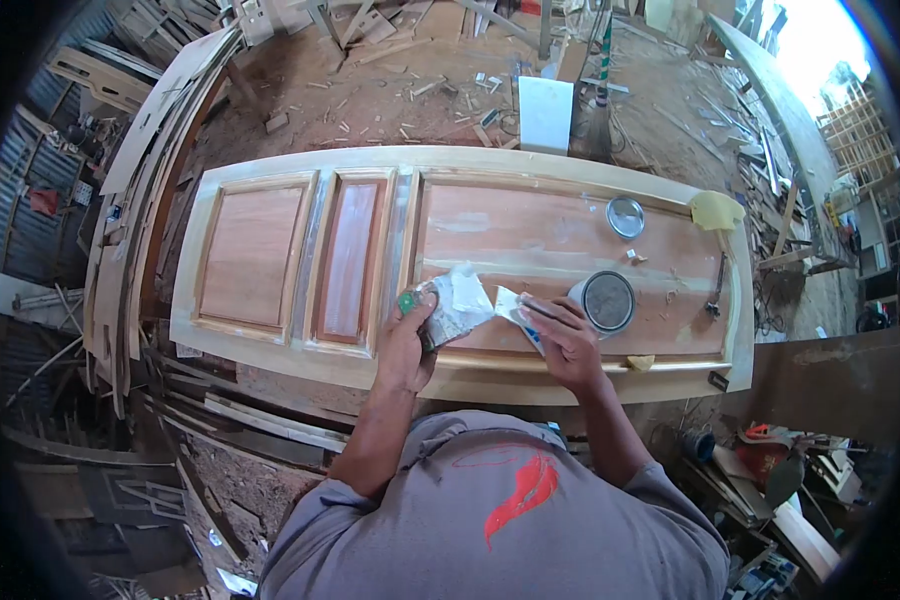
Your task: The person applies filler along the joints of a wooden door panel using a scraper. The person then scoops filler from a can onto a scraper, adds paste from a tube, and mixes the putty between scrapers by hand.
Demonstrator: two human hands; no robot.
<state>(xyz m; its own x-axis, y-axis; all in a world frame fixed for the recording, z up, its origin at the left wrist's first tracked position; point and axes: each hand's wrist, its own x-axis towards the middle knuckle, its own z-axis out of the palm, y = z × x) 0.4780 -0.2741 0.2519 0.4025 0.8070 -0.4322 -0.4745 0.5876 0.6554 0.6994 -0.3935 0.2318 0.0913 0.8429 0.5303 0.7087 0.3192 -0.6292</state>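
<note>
My left hand [404, 338] grips a small flat board [457, 325] heaped with white putty [464, 292]. A round green piece [407, 301] shows at that thumb. In my right hand [570, 345] is a putty knife [508, 303], its blade smeared with pale putty and close to the board's right edge. Both hands are over a panelled wooden door [370, 160] lying flat, with whitish smears on its panels and mouldings. Just beyond my right hand stands an open can [608, 302] with a grey surface inside.
A round metal lid [625, 217] lies on the large panel. Yellow sandpaper [716, 211] rests at the door's far right corner, a smaller piece [641, 362] on the near edge. A dark metal tool [716, 287] lies at right. Timber sheets [160, 140] lean at left; scraps litter the floor.
</note>
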